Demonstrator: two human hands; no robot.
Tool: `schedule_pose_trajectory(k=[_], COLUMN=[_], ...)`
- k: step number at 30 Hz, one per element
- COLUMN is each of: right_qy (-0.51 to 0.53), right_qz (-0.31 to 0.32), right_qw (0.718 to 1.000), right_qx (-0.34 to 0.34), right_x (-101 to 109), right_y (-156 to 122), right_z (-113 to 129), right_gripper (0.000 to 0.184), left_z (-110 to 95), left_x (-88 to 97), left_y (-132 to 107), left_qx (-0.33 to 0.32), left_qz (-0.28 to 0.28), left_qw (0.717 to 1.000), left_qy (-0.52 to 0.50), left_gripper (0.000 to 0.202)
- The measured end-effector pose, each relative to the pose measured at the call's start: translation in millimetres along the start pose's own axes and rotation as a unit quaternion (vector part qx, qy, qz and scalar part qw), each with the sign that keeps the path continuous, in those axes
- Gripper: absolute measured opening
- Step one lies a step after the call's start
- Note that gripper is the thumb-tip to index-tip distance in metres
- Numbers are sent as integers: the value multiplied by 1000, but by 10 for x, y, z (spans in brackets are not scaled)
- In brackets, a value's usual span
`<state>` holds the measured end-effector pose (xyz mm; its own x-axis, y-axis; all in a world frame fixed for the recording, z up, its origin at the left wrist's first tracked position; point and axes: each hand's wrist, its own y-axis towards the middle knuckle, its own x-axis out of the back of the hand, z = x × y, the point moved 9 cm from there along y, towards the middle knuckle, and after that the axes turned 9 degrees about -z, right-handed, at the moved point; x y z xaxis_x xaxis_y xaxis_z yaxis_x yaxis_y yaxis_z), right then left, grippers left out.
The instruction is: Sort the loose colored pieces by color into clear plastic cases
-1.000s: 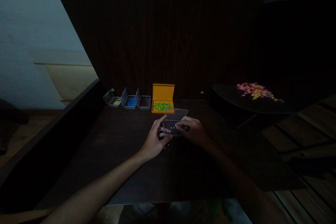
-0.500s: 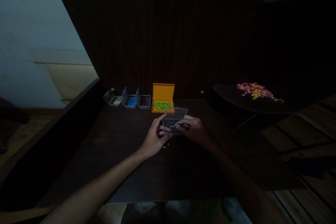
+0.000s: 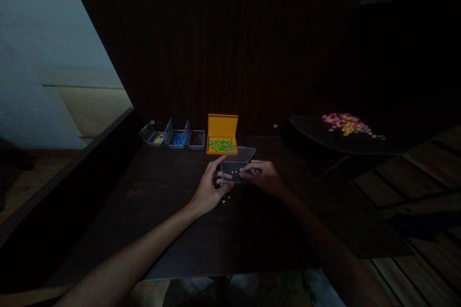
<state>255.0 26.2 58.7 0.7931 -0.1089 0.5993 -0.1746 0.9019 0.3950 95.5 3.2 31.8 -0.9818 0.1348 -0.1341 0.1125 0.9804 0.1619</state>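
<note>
A small clear plastic box [image 3: 234, 171] with its lid [image 3: 242, 153] tipped back lies on the dark table [image 3: 162, 220]. A few pale beads lie inside it. My left hand [image 3: 211, 187] grips the box's left side, fingers curled round its edge. My right hand [image 3: 264, 177] rests at the box's right side, its fingers pinched together over the inside; what they pinch is too small to make out. A couple of pale beads [image 3: 225, 199] lie loose on the table under my left hand.
An open orange box [image 3: 222, 140] of green beads stands just behind. Left of it are three small clear boxes with dark [image 3: 197, 139], blue [image 3: 178, 139] and yellow [image 3: 155, 138] beads. A heap of mixed coloured beads [image 3: 346, 123] lies on a dark round surface at right.
The view has shifted a little. My right hand has drawn slightly up and left over the clear box. My left hand keeps its hold on the box.
</note>
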Motion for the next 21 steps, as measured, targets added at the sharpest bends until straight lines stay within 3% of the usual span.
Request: schedule_pose_trajectory(k=[8, 21], right_qy=[30, 37], right_qz=[-30, 32], right_qw=[998, 995], right_qx=[-55, -82], right_x=[50, -82], right_y=[1, -18], right_z=[-64, -144], right_gripper=[24, 25], left_z=[-23, -51], left_x=[29, 7], left_y=[21, 6], left_qx=[11, -2], left_qz=[-8, 7], left_qw=[1000, 1000], left_qy=[5, 19], left_gripper=[74, 72])
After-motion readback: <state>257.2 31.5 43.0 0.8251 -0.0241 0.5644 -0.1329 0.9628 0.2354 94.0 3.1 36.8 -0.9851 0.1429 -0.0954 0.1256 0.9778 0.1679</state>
